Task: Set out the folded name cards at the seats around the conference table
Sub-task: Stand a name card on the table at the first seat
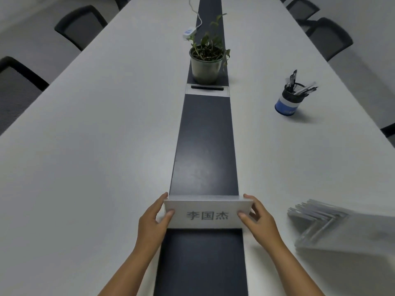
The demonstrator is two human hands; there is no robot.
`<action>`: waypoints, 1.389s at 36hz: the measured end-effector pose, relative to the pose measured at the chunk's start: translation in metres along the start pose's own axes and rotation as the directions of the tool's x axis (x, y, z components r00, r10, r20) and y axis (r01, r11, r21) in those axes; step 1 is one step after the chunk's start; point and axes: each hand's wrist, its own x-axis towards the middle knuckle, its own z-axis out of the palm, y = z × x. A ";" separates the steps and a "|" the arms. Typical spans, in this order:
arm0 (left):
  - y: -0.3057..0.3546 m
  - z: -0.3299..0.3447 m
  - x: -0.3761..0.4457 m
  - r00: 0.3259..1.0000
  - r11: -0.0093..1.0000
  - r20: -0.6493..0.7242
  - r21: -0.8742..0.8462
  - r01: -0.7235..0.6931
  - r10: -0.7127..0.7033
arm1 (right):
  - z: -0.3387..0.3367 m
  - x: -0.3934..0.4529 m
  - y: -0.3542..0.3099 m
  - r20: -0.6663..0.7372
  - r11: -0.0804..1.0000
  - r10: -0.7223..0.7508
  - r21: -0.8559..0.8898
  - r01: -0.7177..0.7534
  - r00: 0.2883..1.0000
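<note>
A white folded name card (207, 213) with three dark printed characters stands across the dark centre strip (205, 146) of the long white conference table (96, 157), near its front end. My left hand (154, 218) pinches the card's left end, thumb on the printed face and fingers behind. My right hand (257, 217) pinches the right end the same way. A stack of several more folded name cards (324, 223) lies on the table to the right of my right hand.
A potted plant (207, 60) stands on the strip farther back, behind a cable slot (207, 89). A blue pen cup (291, 98) sits at the right. A white power strip with cord (189, 32) lies beyond the plant. Black chairs (80, 25) line both sides.
</note>
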 end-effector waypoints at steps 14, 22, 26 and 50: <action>0.003 -0.002 0.019 0.998 0.998 0.034 0.050 -0.047 0.045 | 0.005 0.003 0.004 -0.031 0.997 0.037 0.064 -0.035 0.999; 0.006 0.000 0.018 0.999 0.999 0.023 0.027 -0.039 0.038 | 0.001 0.010 -0.001 0.007 0.996 0.017 0.090 -0.017 1.000; 0.006 -0.001 0.020 0.999 0.999 0.026 0.038 -0.036 0.035 | 0.000 0.012 0.001 0.026 0.998 0.013 0.061 -0.015 1.000; -0.002 -0.007 0.026 0.993 0.999 0.122 -0.040 0.005 0.000 | -0.001 0.016 0.003 0.065 0.998 0.060 0.032 -0.063 0.996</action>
